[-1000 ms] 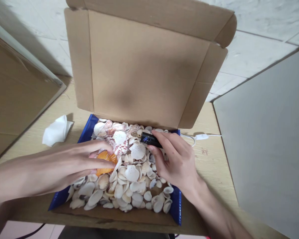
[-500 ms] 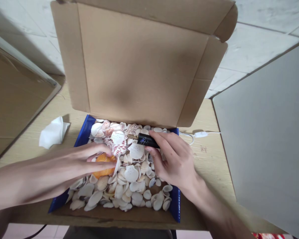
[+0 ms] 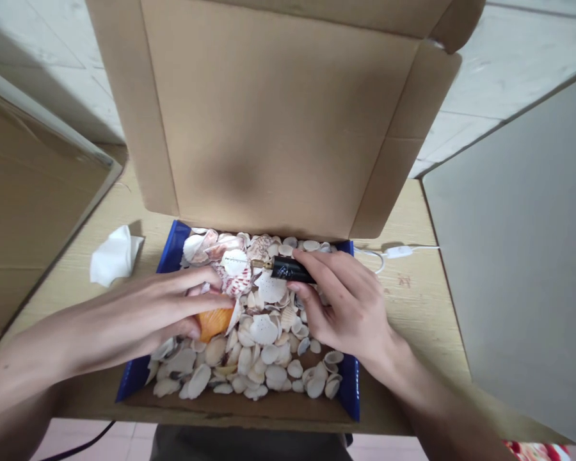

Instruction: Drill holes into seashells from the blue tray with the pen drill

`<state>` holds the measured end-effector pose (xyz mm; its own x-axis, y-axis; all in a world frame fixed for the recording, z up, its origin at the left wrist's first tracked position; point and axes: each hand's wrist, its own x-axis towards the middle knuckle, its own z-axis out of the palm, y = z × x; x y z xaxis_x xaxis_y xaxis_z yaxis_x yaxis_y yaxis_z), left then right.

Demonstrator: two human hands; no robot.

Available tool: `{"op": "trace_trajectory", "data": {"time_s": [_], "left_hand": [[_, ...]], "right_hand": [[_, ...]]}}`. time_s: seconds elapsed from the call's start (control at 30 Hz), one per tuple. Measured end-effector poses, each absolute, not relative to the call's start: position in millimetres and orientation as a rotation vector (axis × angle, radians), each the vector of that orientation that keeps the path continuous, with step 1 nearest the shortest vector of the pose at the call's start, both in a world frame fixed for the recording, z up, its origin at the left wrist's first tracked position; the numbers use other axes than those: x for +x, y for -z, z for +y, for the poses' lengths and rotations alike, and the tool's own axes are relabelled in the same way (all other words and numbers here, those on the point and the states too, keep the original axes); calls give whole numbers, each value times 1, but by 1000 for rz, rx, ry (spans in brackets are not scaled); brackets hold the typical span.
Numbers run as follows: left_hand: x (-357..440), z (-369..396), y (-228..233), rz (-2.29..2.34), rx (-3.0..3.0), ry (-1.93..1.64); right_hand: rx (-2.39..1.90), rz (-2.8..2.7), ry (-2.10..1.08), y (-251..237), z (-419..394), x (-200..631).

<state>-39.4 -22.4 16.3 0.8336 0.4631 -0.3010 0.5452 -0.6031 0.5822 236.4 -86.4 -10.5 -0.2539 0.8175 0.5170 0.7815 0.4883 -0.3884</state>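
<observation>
Left hand (image 3: 173, 310) closed on an orange shell (image 3: 214, 322), lying among pale shells (image 3: 264, 358) in the open box (image 3: 173, 240). Right hand (image 3: 345, 307) grips a small black tool (image 3: 292, 269), brass tip apparently clear of the orange shell. Orange shell looks unworked; tool contact not yet made.

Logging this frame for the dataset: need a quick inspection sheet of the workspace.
Surface: light wooden table.
Job's things: open cardboard box with blue walls, full of seashells; orange shell; small black tool with brass tip.
Clutter: crumpled white tissue.
Grips: left hand pinches the orange shell; right hand holds the black tool.
Cables: white cord behind the box; dark cable at lower left.
Surroundings: tiled wall, brown board left, grey panel right.
</observation>
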Motion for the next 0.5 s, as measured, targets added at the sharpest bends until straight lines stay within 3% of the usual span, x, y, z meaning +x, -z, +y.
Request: {"op": "trace_trajectory", "data": {"time_s": [0.27,0.5], "left_hand": [[-38,-28,-9,852,2402,367],[-29,-27,-14,827,2326,295]], "right_hand": [[-1281,-2065,12,10,-87,237],[-1255,-2075,70,11,-87,237]]}}
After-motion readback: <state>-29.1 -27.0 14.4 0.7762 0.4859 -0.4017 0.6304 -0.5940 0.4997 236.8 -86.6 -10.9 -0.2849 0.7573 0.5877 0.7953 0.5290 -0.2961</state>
